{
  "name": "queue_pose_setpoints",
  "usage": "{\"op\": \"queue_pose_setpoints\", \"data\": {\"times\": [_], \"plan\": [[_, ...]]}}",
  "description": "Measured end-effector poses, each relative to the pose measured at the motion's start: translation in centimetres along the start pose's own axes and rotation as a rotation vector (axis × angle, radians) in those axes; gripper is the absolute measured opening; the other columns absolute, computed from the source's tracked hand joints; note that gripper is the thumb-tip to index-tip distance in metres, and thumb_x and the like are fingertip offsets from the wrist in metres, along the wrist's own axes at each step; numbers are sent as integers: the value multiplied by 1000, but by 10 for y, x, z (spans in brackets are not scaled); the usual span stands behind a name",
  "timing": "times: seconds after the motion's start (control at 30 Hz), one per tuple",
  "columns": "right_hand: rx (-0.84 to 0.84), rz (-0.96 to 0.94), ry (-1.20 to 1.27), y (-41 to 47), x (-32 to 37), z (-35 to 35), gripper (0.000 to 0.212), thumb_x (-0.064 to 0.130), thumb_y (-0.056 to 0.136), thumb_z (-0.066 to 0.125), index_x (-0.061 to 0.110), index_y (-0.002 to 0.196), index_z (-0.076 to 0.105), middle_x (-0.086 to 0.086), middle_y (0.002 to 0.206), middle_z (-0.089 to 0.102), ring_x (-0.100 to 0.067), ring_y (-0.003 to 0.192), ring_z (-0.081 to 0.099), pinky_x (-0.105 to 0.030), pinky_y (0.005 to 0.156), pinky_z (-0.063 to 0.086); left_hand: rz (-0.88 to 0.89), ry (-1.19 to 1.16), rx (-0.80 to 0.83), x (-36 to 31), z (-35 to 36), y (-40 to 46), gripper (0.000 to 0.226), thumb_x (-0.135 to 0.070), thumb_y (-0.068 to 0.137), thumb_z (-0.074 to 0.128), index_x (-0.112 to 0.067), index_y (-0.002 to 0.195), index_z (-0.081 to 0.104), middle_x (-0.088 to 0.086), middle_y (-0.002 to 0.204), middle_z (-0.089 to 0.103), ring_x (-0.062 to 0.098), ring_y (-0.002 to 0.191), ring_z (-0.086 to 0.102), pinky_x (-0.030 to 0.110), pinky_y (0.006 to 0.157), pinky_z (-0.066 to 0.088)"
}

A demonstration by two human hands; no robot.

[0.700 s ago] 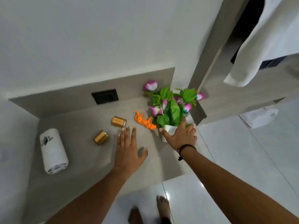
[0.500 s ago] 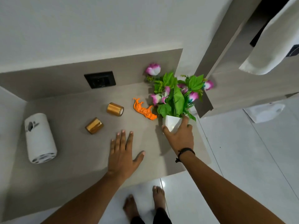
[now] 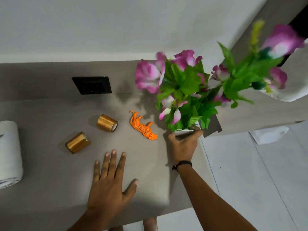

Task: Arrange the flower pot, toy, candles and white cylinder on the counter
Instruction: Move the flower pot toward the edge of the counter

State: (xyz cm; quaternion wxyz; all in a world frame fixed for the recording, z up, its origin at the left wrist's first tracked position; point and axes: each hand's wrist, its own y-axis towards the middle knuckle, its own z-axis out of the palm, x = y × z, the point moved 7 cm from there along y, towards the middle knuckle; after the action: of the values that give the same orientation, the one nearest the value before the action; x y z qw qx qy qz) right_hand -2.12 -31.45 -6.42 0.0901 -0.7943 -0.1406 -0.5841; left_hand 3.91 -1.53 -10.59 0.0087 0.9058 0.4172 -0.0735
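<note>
Two hands, right (image 3: 183, 145) gripping white flower pot (image 3: 184, 131), left (image 3: 110, 184) flat, splayed on matte counter (image 3: 50, 189).

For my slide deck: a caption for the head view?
Right hand lifts the flower pot; left hand lies flat on the counter.

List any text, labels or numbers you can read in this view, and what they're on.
No readable text anywhere.
Black wall socket plate: faint marks on its lower edge, too small to read.
White cylinder: dark marks at its top and bottom edges, cut off and blurred.
Gold candles, toy tiger: no lettering visible.
</note>
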Motion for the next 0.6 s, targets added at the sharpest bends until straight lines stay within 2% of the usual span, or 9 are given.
{"op": "queue_pose_setpoints", "data": {"times": [0.13, 0.3, 0.37, 0.43, 0.47, 0.53, 0.57, 0.6], "plan": [[27, -32, 7, 28, 5, 26, 64, 23, 64, 79, 35, 109, 36, 1, 100, 67, -6, 84, 67, -14, 70, 52, 6, -15, -18, 1, 1, 1, 97, -78, 96, 34, -21, 173, 19, 13, 182, 18, 36, 169, 17, 65, 134, 12], [55, -113, -6, 57, 14, 46, 66, 18, 66, 80, 35, 109, 33, 19, 103, 59, 11, 89, 62, -2, 73, 45, -13, -19, -51, -3, -6, 1, 100, -74, 90, 48, -15, 170, 33, 17, 178, 29, 39, 165, 28, 68, 131, 23], [60, -108, 2, 66, 13, 52, 66, 23, 65, 80, 33, 111, 33, 15, 102, 61, 7, 89, 64, -9, 74, 50, -17, -17, -61, -3, -8, 2, 101, -75, 88, 49, -15, 168, 36, 17, 177, 32, 39, 164, 30, 68, 130, 25], [68, -102, -2, 73, 13, 56, 68, 23, 66, 82, 31, 114, 34, 9, 104, 64, 2, 91, 66, -23, 77, 58, -13, -14, -58, -3, -8, 2, 101, -75, 87, 50, -15, 167, 38, 18, 176, 34, 39, 163, 32, 68, 129, 27], [79, -107, -1, 75, 13, 58, 71, 20, 68, 85, 26, 119, 35, 8, 108, 64, 3, 95, 66, -28, 82, 59, -10, -14, -51, -3, -9, 2, 102, -76, 87, 50, -15, 168, 37, 18, 176, 34, 39, 163, 31, 68, 129, 27], [104, -126, 5, 71, 15, 57, 83, 15, 71, 89, 14, 135, 37, 12, 122, 58, 7, 110, 62, -24, 97, 57, -7, -11, -29, -4, -8, 1, 103, -77, 88, 50, -15, 169, 35, 18, 177, 31, 39, 164, 29, 68, 129, 26], [106, -143, 5, 64, 17, 53, 91, 15, 73, 90, 9, 144, 34, 13, 133, 52, 8, 122, 56, -22, 108, 51, -9, -9, -14, -3, -8, 1, 103, -77, 88, 51, -16, 169, 33, 17, 178, 30, 39, 164, 29, 67, 129, 25], [79, -170, -20, 53, 18, 47, 95, 17, 75, 90, 5, 149, 32, 10, 141, 46, 2, 134, 49, -27, 118, 44, -10, -9, -2, -3, -8, 1, 104, -77, 88, 51, -16, 170, 31, 17, 178, 29, 39, 165, 28, 68, 129, 25]]}}
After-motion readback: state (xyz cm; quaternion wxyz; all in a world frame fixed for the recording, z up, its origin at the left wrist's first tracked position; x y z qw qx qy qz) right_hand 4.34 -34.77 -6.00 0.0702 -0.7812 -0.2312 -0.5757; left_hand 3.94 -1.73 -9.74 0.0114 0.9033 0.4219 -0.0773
